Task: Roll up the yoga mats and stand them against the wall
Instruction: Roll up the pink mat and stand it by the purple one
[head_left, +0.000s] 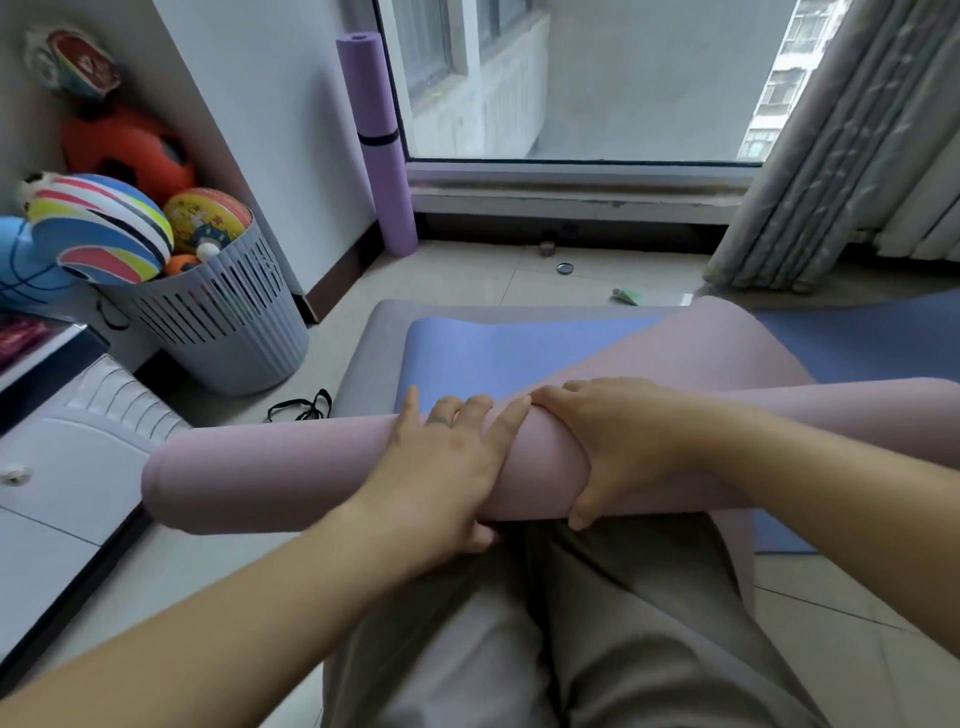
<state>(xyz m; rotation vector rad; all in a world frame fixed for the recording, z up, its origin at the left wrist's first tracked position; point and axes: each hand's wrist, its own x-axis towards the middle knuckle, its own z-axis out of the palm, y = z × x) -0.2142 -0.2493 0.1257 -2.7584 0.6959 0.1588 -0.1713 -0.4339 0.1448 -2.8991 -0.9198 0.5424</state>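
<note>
A thick pink yoga mat roll (275, 473) lies crosswise over my knees, and its loose end (696, 343) trails away toward the curtain. My left hand (441, 467) wraps over the roll's middle with the thumb underneath. Beside it, my right hand (608, 447) grips the roll, fingers over the top and thumb on the near side. Under the pink mat a blue mat (493, 358) lies flat on a grey mat (374, 343). A purple rolled mat (379, 145), bound with a black strap, stands upright against the wall by the window.
A grey slatted basket (228, 322) full of balls stands at the left. A white appliance (67, 467) sits near my left arm. A black strap (304, 408) lies on the tiles. Curtain (810, 156) and radiator are at the right. A small round lid (564, 268) lies by the window.
</note>
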